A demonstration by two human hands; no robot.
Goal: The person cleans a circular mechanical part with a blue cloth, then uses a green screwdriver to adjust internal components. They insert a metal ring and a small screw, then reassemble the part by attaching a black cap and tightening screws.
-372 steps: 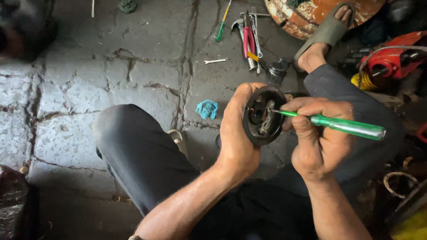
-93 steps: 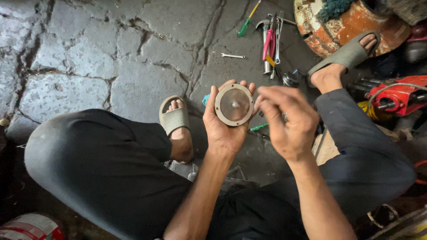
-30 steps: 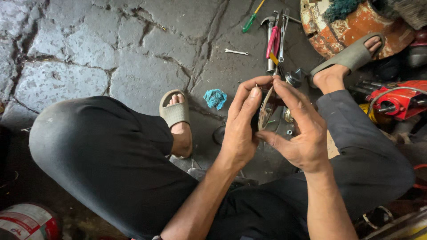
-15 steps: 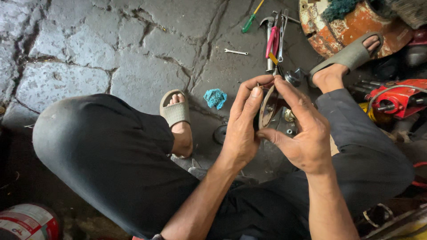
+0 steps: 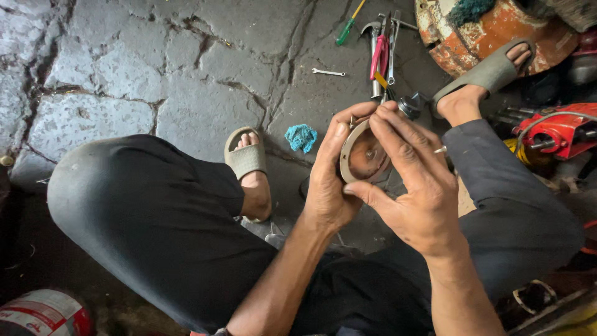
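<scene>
Both hands grip a round metal disc (image 5: 364, 158) over the knees: left hand (image 5: 329, 180) cups its edge, right hand (image 5: 416, 186) covers its far side. Fingers hide most of it; the rusty face is blurred.

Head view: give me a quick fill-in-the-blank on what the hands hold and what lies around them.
1. Both the left hand and the right hand hold a round ____ part.
2. The crumpled rag on the stone floor is ____ in colour.
3. The screwdriver lying on the floor has a ____ handle.
4. The foot next to the rag wears a ____.

Missing words: metal; blue; green; sandal
</scene>
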